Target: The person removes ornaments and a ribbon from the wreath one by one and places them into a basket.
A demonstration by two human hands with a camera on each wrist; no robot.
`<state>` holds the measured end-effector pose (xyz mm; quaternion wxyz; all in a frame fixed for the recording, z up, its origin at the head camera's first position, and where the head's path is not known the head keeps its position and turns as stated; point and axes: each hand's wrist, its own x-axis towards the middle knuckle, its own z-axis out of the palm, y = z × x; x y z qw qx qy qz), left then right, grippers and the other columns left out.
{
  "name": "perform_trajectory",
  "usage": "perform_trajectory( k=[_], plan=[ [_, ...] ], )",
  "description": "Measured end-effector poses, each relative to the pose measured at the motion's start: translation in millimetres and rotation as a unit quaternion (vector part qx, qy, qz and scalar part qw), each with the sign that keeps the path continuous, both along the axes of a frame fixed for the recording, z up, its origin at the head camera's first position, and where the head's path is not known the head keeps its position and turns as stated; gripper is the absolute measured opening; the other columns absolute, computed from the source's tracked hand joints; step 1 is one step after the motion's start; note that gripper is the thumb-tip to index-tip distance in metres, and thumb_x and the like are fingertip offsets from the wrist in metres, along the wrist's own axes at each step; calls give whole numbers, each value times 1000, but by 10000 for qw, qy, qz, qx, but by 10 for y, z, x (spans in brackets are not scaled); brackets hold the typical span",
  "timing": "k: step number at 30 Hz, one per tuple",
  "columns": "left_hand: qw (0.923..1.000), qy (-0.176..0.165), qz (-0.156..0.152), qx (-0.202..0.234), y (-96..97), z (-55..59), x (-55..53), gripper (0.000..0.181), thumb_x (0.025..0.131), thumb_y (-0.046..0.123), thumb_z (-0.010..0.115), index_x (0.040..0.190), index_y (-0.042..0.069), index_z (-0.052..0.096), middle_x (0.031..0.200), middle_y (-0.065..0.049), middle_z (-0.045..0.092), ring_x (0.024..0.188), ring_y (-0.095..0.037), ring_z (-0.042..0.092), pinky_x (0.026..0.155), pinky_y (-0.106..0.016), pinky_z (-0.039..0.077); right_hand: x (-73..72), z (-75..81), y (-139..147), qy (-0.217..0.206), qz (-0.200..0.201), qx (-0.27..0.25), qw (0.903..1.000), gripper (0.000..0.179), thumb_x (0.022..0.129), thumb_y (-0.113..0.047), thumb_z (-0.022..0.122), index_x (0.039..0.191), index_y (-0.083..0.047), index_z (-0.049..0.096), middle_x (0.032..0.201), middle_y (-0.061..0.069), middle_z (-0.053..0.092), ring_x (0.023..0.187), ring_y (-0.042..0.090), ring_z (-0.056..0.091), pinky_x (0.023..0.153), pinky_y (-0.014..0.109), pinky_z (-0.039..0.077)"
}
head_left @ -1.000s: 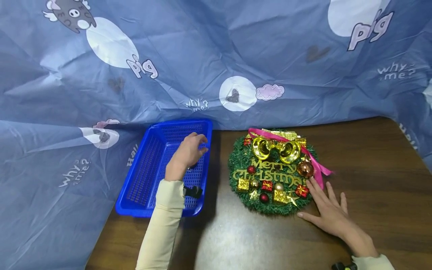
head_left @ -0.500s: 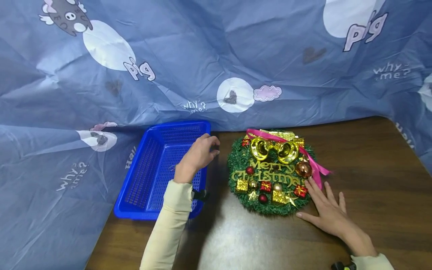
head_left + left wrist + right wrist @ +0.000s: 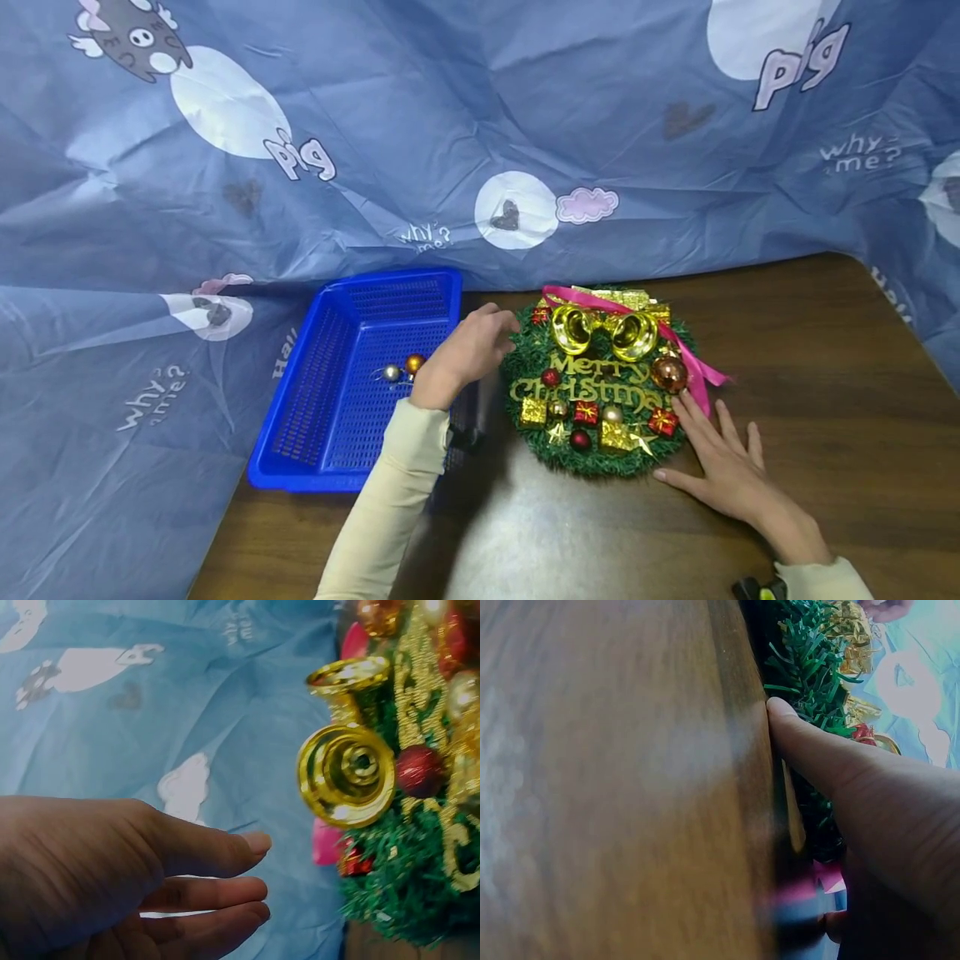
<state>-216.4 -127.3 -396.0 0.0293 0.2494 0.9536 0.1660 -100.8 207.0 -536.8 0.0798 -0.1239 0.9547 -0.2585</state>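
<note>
A green tinsel Christmas wreath [image 3: 555, 446] lies on the table, with gold bells [image 3: 634, 335], red and gold baubles, small gift boxes and gold "Merry Christmas" lettering. My left hand [image 3: 476, 342] is over the wreath's upper left edge. In the left wrist view its thumb and fingers [image 3: 206, 851] are loosely bent, apart from the bells, with nothing visible between them. On the other side, my right hand [image 3: 727, 475] lies with spread fingers against the wreath's lower right edge, near a copper bauble [image 3: 669, 374]. The right wrist view shows that thumb [image 3: 802, 724] by the green tinsel.
A blue plastic basket [image 3: 281, 483] stands left of the wreath, holding a silver bauble [image 3: 392, 372] and an orange bauble [image 3: 415, 363]; my left forearm crosses its right side. A pink ribbon [image 3: 701, 372] trails off the wreath. Blue printed cloth [image 3: 420, 100] hangs behind the brown table [image 3: 817, 375].
My left hand has moved right, from above the basket to the wreath's left edge, uncovering the two baubles in the basket. My right hand stays by the wreath.
</note>
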Motion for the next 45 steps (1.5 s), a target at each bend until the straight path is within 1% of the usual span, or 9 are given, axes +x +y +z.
perform_trajectory(
  k=[5,9,12,16,19,23,30,36,45],
  plan=[
    [9990,-109,-333,-289,129,-81,17,25,89,10,67,113,5,65,108,-10,61,101,-23,61,88,-33,52,-5,17,0,-40,5,10,10000,103,81,-65,59,154,-27,-2,161,-2,-11,142,51,-7,101,73,-19],
    [9969,-199,-501,-572,223,-153,33,27,89,12,66,116,6,64,111,-9,61,104,-22,60,91,-31,51,-9,14,3,-44,5,8,10000,103,81,-65,59,154,-27,-2,161,-1,-10,142,51,-7,101,73,-20],
    [9953,-241,-578,-741,270,-203,39,27,90,13,66,116,6,64,112,-8,61,104,-22,60,91,-31,52,-6,4,4,-27,10,-5,10000,103,82,-65,59,154,-27,-2,161,-1,-10,142,50,-8,101,72,-21],
    [9942,-326,-678,-768,305,-269,44,27,89,12,66,116,5,64,114,-9,61,106,-23,60,92,-32,51,-1,-2,8,-14,17,-32,10000,102,82,-65,59,154,-26,-1,161,-1,-10,142,50,-8,101,70,-23],
    [9929,-315,-859,-762,322,-320,45,26,89,11,66,115,4,65,115,-10,62,108,-23,60,93,-33,51,0,-3,8,-7,23,-34,10000,102,82,-65,59,155,-26,-1,161,-1,-10,142,51,-7,101,70,-23],
    [9913,-285,-1044,-755,350,-385,46,22,89,11,67,110,5,66,110,-9,64,105,-22,60,90,-33,51,2,-3,10,-3,12,-42,10000,102,82,-65,59,155,-26,-1,161,-1,-9,142,51,-7,101,70,-23],
    [9899,-394,-1020,-903,419,-451,58,22,90,13,65,112,9,65,109,-6,62,101,-18,59,84,-28,52,2,-2,11,-18,7,-72,10000,101,82,-64,59,155,-26,-1,161,-3,-11,142,50,-8,101,69,-24],
    [9899,-272,-1078,-878,445,-503,59,20,90,11,65,109,7,65,102,-6,62,91,-16,59,76,-24,52,1,2,3,-17,8,-69,10000,101,82,-64,59,155,-26,-1,161,-3,-11,142,49,-8,102,69,-24],
    [9888,-376,-949,-1087,464,-518,61,25,91,10,64,116,9,64,109,-6,61,95,-15,61,79,-22,52,11,-11,-6,3,-20,-37,10000,102,81,-65,59,155,-26,0,162,-2,-9,143,49,-8,102,68,-25]
  ],
)
